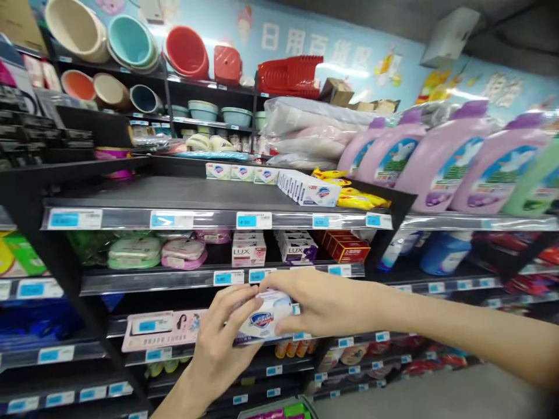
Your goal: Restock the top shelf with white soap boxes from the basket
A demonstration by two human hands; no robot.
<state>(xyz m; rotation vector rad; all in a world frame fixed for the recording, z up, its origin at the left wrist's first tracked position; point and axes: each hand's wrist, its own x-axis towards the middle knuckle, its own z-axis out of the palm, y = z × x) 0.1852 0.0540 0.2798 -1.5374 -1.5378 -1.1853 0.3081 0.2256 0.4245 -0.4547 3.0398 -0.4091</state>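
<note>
Both hands hold a white and blue soap box [263, 319] in front of the shelves. My left hand [222, 331] grips its left end, and my right hand [301, 297] has its fingers over the top and thumb on the front at the right end. Above, on the top shelf [183, 192], a row of similar white soap boxes [321, 193] stands at the right. Three greenish-white soap boxes [241, 173] line the back edge. On the shelf below are pink LUX soap boxes [248, 254], purple LUX soap boxes [299, 251] and red boxes [349, 247].
Yellow packets [360, 199] lie at the top shelf's right end. Large lilac detergent bottles [441, 157] stand further right. Price tags run along the shelf edges. Below my hands is a crate [279, 403] with green and purple packs. Plastic basins and tubs [187, 52] fill the back shelves.
</note>
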